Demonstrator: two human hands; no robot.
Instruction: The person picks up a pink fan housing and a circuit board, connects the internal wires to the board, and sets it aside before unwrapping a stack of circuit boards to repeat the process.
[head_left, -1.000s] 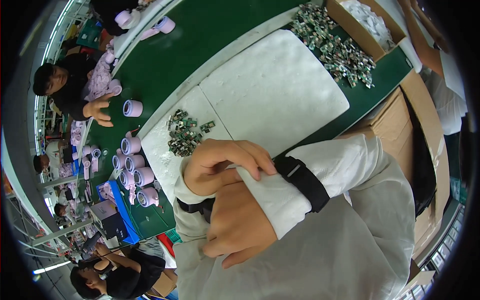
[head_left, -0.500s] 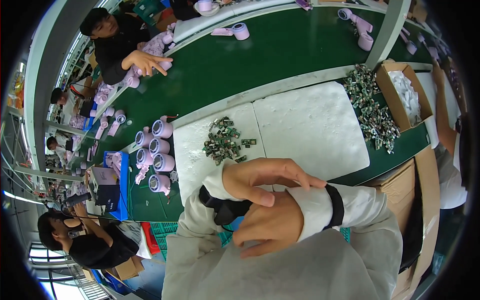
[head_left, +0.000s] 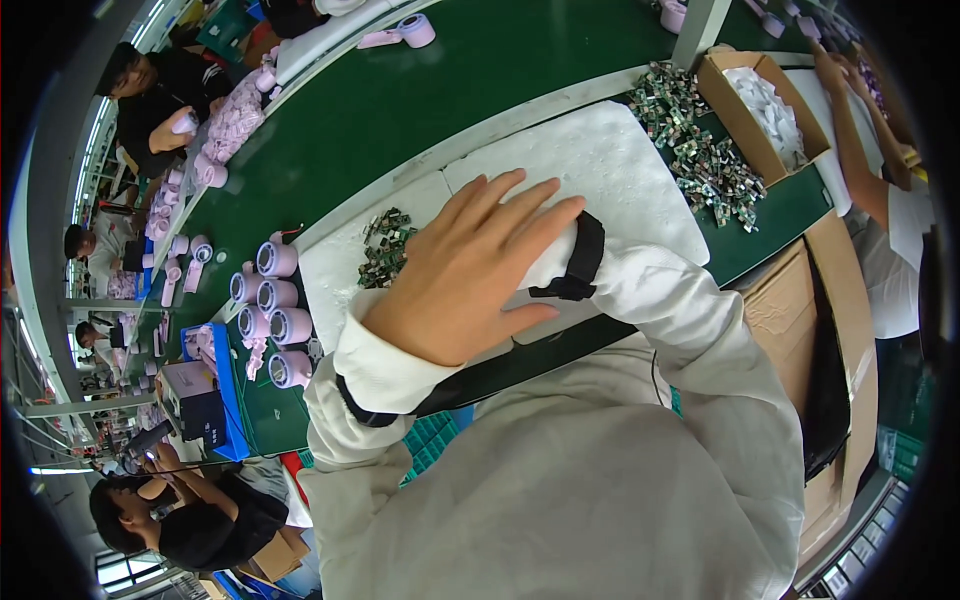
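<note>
My left hand point(head_left: 465, 275) is spread out, back upward, over the white foam boards point(head_left: 600, 150), with nothing in its fingers. It lies in front of my right hand, which is hidden from sight. The fingertips reach close to the white right cuff point(head_left: 552, 268) and the black strap point(head_left: 582, 258) around that wrist. Another black strap point(head_left: 362, 405) circles my left sleeve. Beside the left hand, a heap of small green circuit boards point(head_left: 385, 250) rests on the foam and is partly covered by the hand.
Several pink cylindrical housings point(head_left: 278, 297) stand left of the foam, near a blue tray point(head_left: 232, 400). More circuit boards point(head_left: 705, 160) lie at the right, next to a cardboard box point(head_left: 715, 85) of white pieces. Co-workers point(head_left: 165, 90) sit across the green bench point(head_left: 400, 110).
Both arms have moved up and forward over the foam. My left hand has left the right cuff and spread its fingers; my right hand has gone behind it. The view has shifted.
</note>
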